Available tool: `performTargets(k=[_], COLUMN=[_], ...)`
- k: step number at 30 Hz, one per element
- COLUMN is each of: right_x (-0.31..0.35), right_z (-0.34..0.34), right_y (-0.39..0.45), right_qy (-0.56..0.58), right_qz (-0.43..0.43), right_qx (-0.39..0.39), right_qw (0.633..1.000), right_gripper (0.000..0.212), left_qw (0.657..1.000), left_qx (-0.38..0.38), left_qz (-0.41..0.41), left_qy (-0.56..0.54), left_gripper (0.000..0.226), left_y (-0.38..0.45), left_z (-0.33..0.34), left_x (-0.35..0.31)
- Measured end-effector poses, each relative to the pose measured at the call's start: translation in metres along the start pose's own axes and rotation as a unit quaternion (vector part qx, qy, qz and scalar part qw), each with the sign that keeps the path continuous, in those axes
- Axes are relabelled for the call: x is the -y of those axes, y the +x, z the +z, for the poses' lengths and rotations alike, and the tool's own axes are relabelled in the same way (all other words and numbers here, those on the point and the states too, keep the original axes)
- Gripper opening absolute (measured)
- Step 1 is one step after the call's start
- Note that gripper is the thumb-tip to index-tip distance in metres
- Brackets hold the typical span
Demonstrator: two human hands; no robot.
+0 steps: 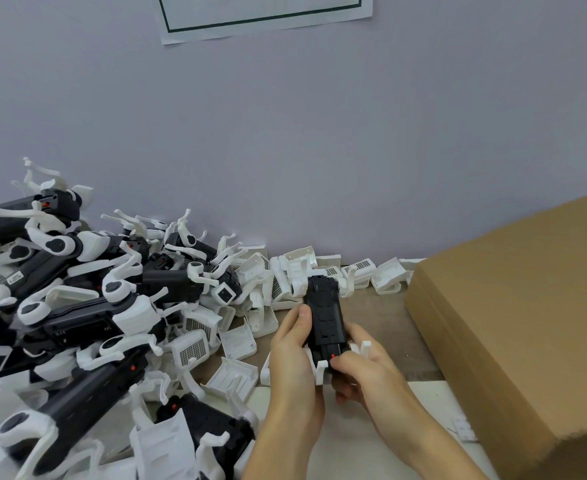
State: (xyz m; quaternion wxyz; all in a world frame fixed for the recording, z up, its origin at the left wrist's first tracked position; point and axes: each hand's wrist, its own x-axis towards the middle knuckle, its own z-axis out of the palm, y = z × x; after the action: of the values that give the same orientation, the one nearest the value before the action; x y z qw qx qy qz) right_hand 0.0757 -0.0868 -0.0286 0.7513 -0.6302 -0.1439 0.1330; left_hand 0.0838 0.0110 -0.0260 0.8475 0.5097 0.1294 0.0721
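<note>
Black drone body [325, 313], gripped between both hands' fingers [300, 318]

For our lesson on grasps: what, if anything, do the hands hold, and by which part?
Both hold one black body: left hand along its left side, right hand at its near end, by the red button.

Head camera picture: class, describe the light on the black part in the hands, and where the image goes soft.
Head view: soft, even light, no glare on the black part held by left hand and right hand; same view: the pile smears at lower left, the cardboard box blurs at lower right.
</note>
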Motion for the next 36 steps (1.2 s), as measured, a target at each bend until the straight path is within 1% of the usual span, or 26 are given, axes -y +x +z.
performTargets(k=[3,6,8,10,12,14,17,20,21,23,24,25,27,28,30,31,33,36], right_x=[-0.001,-0.003,-0.004,-0.003,-0.002,0.0,0.002,0.004,0.004,0.003,0.003,0.003,0.002,0.001,0.0,0.0,0.0,0.003], right_z=[0.001,0.0,-0.001,-0.003,-0.005,-0.006,-0.009,-0.006,-0.003,0.001,0.002,0.002,0.001,0.0,-0.002,-0.003,-0.005,-0.007], right_y=[0.0,0.0,0.001,0.003,0.004,0.004,0.002,0.001,0.0,0.0,0.0,0.0,-0.001,0.0,0.002,0.003,0.004,0.004], right_qy=[-0.007,-0.035,-0.043,-0.007,0.022,0.015,-0.06,-0.188,-0.228,-0.281,-0.293,-0.302,-0.305,-0.296,-0.272,-0.252,-0.188,-0.077], right_qz=[0.004,0.007,-0.001,-0.012,-0.026,-0.059,-0.152,-0.227,-0.242,-0.258,-0.254,-0.241,-0.213,-0.2,-0.186,-0.177,-0.149,-0.106], right_qx=[-0.007,-0.026,-0.053,-0.089,-0.124,-0.158,-0.215,-0.245,-0.244,-0.224,-0.215,-0.21,-0.216,-0.221,-0.227,-0.227,-0.223,-0.21], right_qw=[1.0,0.999,0.998,0.996,0.992,0.986,0.963,0.924,0.911,0.897,0.896,0.898,0.903,0.907,0.917,0.924,0.945,0.969], right_gripper=[0.037,0.043,0.043,0.04,0.044,0.042,0.02,0.02,0.02,0.019,0.018,0.018,0.029,0.029,0.017,0.015,0.019,0.019], left_qw=[1.0,1.0,1.0,0.998,0.996,0.995,0.993,0.991,0.991,0.992,0.993,0.994,0.996,0.996,0.995,0.994,0.993,0.993], left_qx=[0.0,0.0,-0.007,-0.015,-0.031,-0.055,-0.06,-0.058,-0.061,-0.054,-0.04,-0.025,-0.003,-0.001,-0.002,-0.004,-0.009,-0.029], left_qz=[-0.002,0.005,0.015,0.02,0.02,0.035,0.09,0.117,0.115,0.106,0.097,0.09,0.086,0.088,0.102,0.11,0.12,0.112], left_qy=[-0.001,-0.009,-0.022,-0.052,-0.083,-0.076,-0.04,-0.023,-0.023,-0.037,-0.047,-0.05,-0.032,-0.022,-0.016,-0.012,0.008,0.019], left_gripper=[0.038,0.038,0.031,0.02,0.01,0.017,0.027,0.032,0.03,0.015,0.012,0.015,0.02,0.019,0.021,0.022,0.023,0.017], left_y=[0.0,-0.001,-0.002,-0.003,-0.004,-0.002,-0.002,-0.003,-0.003,-0.004,-0.005,-0.005,-0.004,-0.005,-0.005,-0.004,-0.002,0.001], left_z=[0.0,0.0,0.002,0.003,0.004,0.002,0.002,0.003,0.003,0.003,0.004,0.004,0.003,0.003,0.003,0.002,0.002,0.001], left_x=[-0.001,0.0,-0.001,-0.003,-0.004,-0.004,-0.003,-0.002,-0.003,-0.005,-0.006,-0.006,-0.005,-0.005,-0.004,-0.003,-0.001,0.003])
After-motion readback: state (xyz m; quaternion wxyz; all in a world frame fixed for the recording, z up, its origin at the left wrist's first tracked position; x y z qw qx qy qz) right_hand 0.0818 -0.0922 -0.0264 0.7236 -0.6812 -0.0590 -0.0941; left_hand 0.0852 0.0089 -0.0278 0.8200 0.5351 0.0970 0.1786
